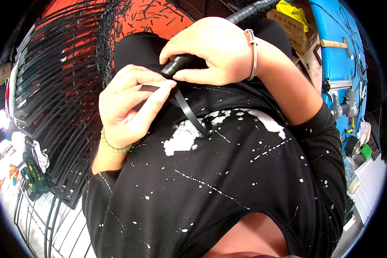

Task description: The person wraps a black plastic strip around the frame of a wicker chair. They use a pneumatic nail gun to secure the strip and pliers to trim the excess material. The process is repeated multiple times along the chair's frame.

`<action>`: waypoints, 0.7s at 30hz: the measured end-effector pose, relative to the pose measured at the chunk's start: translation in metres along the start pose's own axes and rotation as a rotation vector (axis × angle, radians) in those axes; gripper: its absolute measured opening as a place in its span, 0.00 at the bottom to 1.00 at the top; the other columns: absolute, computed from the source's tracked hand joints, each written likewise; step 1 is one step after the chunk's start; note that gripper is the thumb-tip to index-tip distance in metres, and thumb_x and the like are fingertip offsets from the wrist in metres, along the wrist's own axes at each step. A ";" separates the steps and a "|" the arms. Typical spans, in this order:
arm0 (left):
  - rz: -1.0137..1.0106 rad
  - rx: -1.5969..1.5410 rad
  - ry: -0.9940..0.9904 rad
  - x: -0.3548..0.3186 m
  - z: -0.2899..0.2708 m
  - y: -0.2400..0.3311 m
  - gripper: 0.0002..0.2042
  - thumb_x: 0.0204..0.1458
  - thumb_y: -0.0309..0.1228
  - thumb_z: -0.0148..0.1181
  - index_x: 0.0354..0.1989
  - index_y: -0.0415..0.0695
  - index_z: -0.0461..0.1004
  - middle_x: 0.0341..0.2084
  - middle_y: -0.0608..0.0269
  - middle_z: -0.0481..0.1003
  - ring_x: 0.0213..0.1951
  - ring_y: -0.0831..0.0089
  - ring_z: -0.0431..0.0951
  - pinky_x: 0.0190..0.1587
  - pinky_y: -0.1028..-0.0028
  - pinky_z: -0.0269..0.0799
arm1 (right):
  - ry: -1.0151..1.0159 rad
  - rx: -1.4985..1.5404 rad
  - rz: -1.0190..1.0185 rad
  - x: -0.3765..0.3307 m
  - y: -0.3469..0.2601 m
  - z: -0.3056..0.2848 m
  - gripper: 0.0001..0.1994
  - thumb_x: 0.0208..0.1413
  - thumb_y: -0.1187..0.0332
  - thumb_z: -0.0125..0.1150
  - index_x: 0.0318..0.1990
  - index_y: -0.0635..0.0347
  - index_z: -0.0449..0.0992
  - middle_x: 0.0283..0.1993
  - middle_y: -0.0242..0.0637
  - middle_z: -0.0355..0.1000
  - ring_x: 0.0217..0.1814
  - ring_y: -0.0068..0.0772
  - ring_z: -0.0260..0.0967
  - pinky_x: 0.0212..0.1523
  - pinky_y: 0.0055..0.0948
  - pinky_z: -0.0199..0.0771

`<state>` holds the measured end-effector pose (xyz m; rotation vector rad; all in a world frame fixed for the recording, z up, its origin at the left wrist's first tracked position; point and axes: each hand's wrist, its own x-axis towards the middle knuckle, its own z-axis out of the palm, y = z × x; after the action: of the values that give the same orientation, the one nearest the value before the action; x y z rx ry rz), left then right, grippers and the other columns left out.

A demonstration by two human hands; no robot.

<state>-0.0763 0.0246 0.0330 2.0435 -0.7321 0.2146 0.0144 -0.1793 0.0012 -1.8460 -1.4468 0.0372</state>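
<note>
My left hand [131, 103] pinches a flat, glossy black strip [185, 107] between thumb and fingertips. The strip's loose length hangs down over my black shirt, curving toward its lower end. From the upper right a black rod [249, 12] slants down, wound with the same kind of strip in overlapping turns. My right hand [210, 51] curls over this rod, with the back of the hand upward. The rod's lower end [174, 66] shows between thumb and fingers, close to my left fingertips. Part of the rod is hidden beneath my right hand.
On the left stands a large stack of curved black rods [60, 112]. Black strip scraps [152, 17] litter a red surface ahead. At the right a blue table [331, 26] bears a wooden-handled hammer [333, 44] and a metal tool [342, 107]. A cardboard box [292, 32] sits beside it.
</note>
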 end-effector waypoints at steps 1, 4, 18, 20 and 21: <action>0.008 0.013 -0.027 0.002 -0.001 0.001 0.03 0.40 0.17 0.63 0.21 0.36 0.75 0.27 0.58 0.78 0.29 0.68 0.76 0.33 0.74 0.68 | -0.006 -0.002 0.018 0.000 0.000 0.001 0.11 0.48 0.64 0.61 0.36 0.60 0.76 0.32 0.40 0.74 0.34 0.44 0.72 0.36 0.36 0.71; 0.018 0.063 -0.051 0.003 -0.001 0.006 0.03 0.40 0.16 0.63 0.21 0.36 0.75 0.26 0.58 0.78 0.29 0.68 0.76 0.33 0.74 0.68 | -0.006 -0.017 0.044 -0.001 0.000 0.005 0.11 0.47 0.64 0.62 0.36 0.60 0.76 0.32 0.39 0.74 0.34 0.43 0.72 0.36 0.35 0.71; -0.110 0.104 0.064 0.018 0.001 -0.019 0.02 0.48 0.19 0.61 0.26 0.32 0.76 0.20 0.60 0.75 0.25 0.75 0.74 0.29 0.80 0.66 | 0.082 -0.094 0.049 -0.007 0.002 0.009 0.13 0.45 0.61 0.59 0.37 0.58 0.75 0.26 0.40 0.73 0.32 0.43 0.72 0.35 0.39 0.71; -0.251 0.106 0.116 0.018 0.007 -0.015 0.04 0.49 0.20 0.61 0.26 0.31 0.76 0.19 0.62 0.74 0.23 0.80 0.71 0.27 0.82 0.64 | 0.085 -0.130 0.094 -0.010 0.001 0.010 0.17 0.44 0.60 0.60 0.41 0.60 0.70 0.23 0.43 0.71 0.30 0.45 0.72 0.33 0.40 0.71; -0.279 0.099 0.130 0.016 0.010 -0.019 0.04 0.50 0.20 0.61 0.26 0.31 0.75 0.19 0.63 0.73 0.22 0.82 0.70 0.26 0.83 0.63 | 0.118 -0.161 0.078 -0.011 0.001 0.011 0.17 0.44 0.61 0.60 0.40 0.60 0.70 0.23 0.43 0.71 0.30 0.46 0.71 0.33 0.39 0.71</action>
<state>-0.0531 0.0176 0.0205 2.1761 -0.3567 0.2238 0.0064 -0.1821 -0.0121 -1.9992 -1.3293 -0.1512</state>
